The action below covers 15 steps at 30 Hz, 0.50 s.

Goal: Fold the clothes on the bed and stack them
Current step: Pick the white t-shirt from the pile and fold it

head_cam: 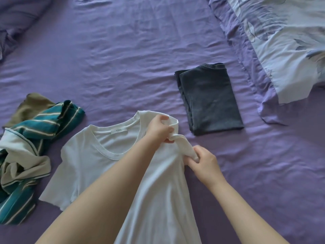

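A white T-shirt (pixel 105 152) lies on the purple bed sheet (pixel 123 59), neck opening toward the far side, one sleeve spread flat at the left. My left hand (pixel 159 130) grips the shirt's right shoulder and bunched sleeve. My right hand (pixel 204 160) pinches the lower end of that same twisted sleeve. A dark grey garment (pixel 210 99), folded into a neat rectangle, rests on the sheet to the right of the shirt. At the left lies a crumpled heap of a teal striped garment (pixel 40 125) and an olive one (pixel 32 104).
A floral lilac-and-white duvet (pixel 281 41) is bunched at the right and far right. A rumpled purple pillow or cover (pixel 17 20) sits at the far left corner. Bare wrinkled sheet stretches across the middle and far side of the bed.
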Each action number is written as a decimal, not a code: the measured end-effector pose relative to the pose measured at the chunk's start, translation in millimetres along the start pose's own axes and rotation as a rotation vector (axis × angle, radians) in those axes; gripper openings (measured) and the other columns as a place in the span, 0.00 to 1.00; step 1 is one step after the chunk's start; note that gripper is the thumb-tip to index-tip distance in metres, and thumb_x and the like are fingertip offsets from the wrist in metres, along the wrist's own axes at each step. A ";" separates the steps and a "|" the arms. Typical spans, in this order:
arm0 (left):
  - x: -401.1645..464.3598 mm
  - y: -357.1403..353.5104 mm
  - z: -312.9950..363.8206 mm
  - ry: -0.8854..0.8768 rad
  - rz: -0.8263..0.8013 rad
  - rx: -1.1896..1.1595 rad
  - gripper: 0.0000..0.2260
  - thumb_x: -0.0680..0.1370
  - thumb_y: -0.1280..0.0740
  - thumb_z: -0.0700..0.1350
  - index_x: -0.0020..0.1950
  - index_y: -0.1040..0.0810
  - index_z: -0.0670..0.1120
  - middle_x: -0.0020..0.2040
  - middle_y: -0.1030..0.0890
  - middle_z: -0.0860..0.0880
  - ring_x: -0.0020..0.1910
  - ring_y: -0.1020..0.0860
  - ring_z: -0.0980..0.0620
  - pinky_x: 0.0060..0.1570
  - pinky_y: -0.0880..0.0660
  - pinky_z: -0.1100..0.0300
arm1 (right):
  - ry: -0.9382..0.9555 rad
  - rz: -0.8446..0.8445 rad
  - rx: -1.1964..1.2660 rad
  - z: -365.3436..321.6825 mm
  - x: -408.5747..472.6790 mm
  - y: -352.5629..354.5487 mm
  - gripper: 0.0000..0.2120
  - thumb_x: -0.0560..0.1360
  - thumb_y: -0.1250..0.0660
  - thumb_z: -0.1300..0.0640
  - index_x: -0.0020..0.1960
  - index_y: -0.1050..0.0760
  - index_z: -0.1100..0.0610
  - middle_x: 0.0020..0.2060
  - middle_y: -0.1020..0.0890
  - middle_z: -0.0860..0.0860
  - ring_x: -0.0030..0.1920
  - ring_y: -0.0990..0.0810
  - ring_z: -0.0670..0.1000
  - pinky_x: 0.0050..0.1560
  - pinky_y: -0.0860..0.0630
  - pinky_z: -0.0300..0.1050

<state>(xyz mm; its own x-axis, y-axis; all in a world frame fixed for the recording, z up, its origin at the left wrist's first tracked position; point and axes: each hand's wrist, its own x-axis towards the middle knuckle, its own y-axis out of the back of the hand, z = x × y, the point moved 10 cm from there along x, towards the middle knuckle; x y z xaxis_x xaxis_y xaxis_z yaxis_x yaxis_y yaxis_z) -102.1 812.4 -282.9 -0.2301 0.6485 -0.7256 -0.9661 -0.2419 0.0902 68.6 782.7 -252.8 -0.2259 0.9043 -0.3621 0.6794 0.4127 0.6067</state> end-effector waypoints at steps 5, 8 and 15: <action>7.9 -21.4 8.5 -0.050 0.007 -0.031 0.22 0.75 0.45 0.29 0.65 0.28 0.46 0.47 0.27 0.45 0.44 0.24 0.44 0.37 0.20 0.53 | -0.241 0.240 0.376 42.8 -11.3 23.2 0.07 0.75 0.35 0.62 0.41 0.31 0.56 0.24 0.23 0.51 0.22 0.25 0.49 0.23 0.28 0.39; 8.7 -38.8 -1.5 -0.053 -0.043 -0.002 0.25 0.74 0.47 0.27 0.69 0.31 0.44 0.43 0.26 0.46 0.42 0.26 0.46 0.46 0.23 0.50 | -0.299 0.300 0.381 57.7 -7.4 29.3 0.07 0.74 0.34 0.63 0.48 0.30 0.55 0.34 0.20 0.52 0.29 0.22 0.47 0.32 0.22 0.45; -39.8 -24.7 -7.1 -0.468 0.198 0.497 0.14 0.75 0.37 0.35 0.59 0.24 0.43 0.55 0.26 0.44 0.53 0.24 0.46 0.55 0.27 0.52 | -0.282 0.324 0.310 62.1 -35.7 11.0 0.19 0.70 0.28 0.63 0.53 0.35 0.52 0.44 0.24 0.45 0.38 0.21 0.38 0.38 0.28 0.30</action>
<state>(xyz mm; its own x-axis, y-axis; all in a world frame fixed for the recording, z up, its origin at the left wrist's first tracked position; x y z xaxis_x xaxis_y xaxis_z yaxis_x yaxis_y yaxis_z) -68.2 787.4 -261.1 -0.3255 0.8954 -0.3038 -0.8140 -0.1019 0.5719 127.5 748.2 -277.1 0.1978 0.8979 -0.3931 0.8675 0.0263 0.4967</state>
